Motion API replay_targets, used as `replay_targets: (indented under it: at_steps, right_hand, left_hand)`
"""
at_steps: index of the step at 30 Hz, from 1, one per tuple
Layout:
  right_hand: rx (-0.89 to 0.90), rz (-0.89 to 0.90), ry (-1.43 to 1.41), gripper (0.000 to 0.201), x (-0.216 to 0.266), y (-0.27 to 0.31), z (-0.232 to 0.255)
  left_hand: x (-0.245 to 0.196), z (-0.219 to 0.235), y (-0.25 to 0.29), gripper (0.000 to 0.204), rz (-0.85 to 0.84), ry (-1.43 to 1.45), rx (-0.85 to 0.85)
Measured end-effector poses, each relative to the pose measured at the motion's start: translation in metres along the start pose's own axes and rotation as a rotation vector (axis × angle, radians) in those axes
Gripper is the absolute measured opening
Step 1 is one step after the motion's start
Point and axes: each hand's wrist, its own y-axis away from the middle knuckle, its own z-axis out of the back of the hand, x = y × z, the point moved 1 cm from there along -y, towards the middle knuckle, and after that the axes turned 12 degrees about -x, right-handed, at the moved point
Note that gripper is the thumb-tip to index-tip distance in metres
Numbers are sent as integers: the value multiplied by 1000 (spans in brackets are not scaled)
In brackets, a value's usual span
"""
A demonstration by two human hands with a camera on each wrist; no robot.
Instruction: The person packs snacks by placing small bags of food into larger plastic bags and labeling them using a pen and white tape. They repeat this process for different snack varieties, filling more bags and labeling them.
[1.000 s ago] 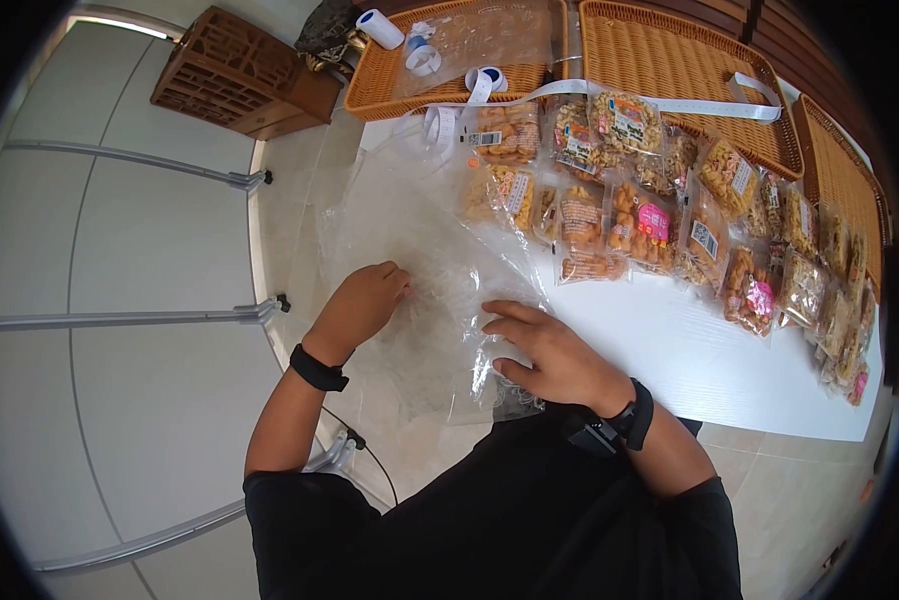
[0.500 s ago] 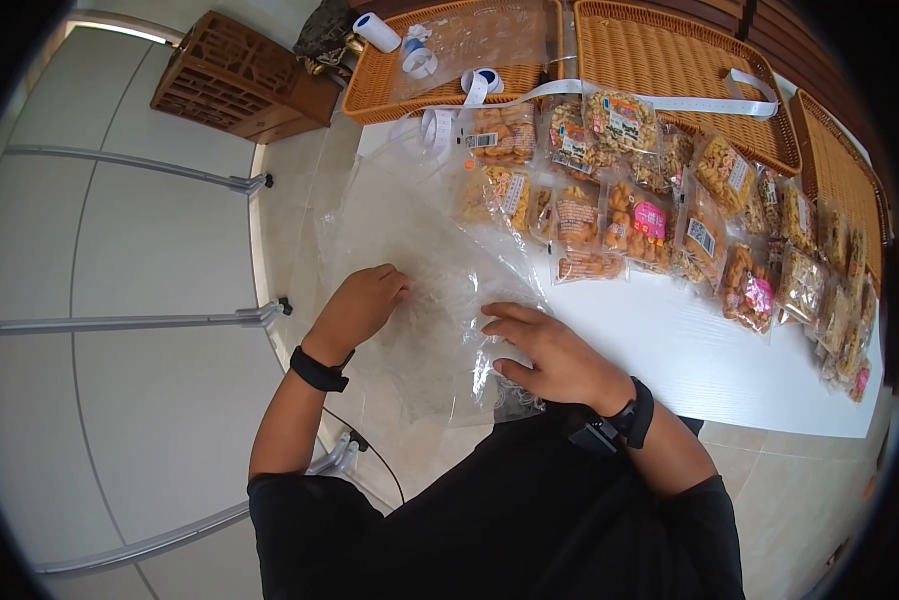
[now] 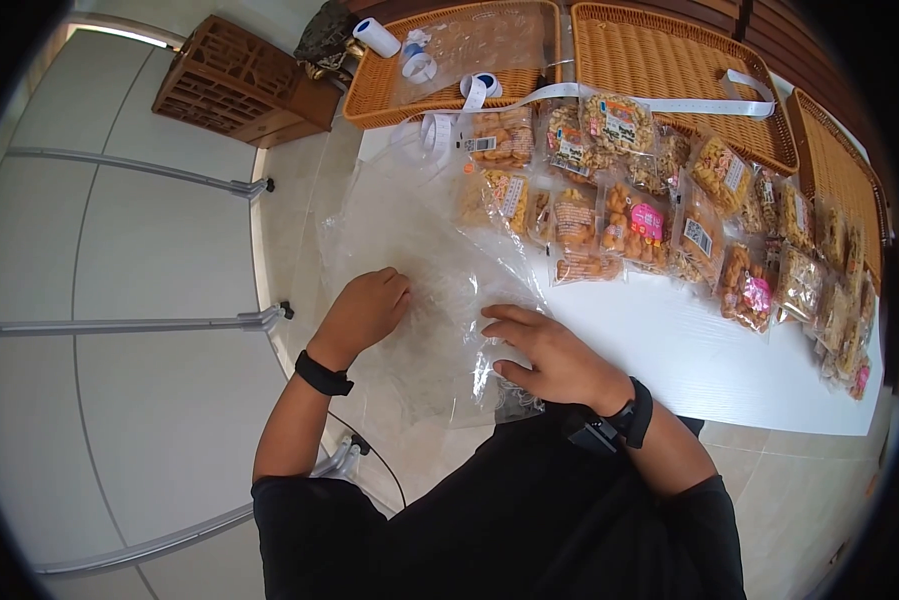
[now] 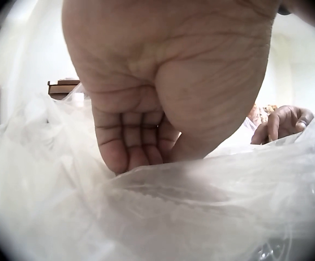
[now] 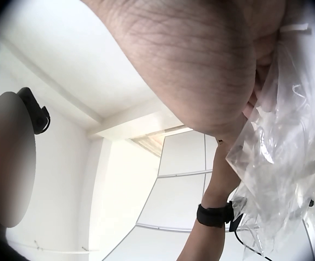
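Note:
A large clear plastic bag point(image 3: 439, 290) spreads over the left end of the white table point(image 3: 649, 350) and hangs down its front edge. My left hand point(image 3: 364, 315) pinches the film near the middle of the bag, its fingers bent down to meet the thumb in the left wrist view, where the bag point(image 4: 201, 206) bunches up around the fingertips. Over the right part of the bag lies my right hand point(image 3: 559, 360), thumb and fingers apart and loosely extended. The right wrist view has creased plastic point(image 5: 277, 152) beside that palm, partly covering the fingers.
Several packed snack bags point(image 3: 639, 220) lie across the back and right of the table. Behind them stand wicker trays point(image 3: 659, 60), with a strip of white labels point(image 3: 669, 104) trailing over. A label roll point(image 3: 376, 37) rests on the left tray. White panels point(image 3: 169, 230) stand at left.
The view shifts very slightly. My left hand has moved a touch lower in the picture; the right hand and the bag stay nearly where they were.

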Motion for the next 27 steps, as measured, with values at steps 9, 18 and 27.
replay_targets:
  at_steps: [9, 18, 27]
  right_hand:
    - [-9, 16, -9, 37, -1, 1, -1]
    - [4, -3, -34, 38, 0, 1, 1]
    - [-3, 2, -27, 38, -1, 2, 1]
  left_hand:
    - [-5, -2, -3, 10, -58, -178, 48]
    - [-20, -7, 2, 5, -139, -370, 80]
    - [-21, -9, 2, 2, -105, -352, 42]
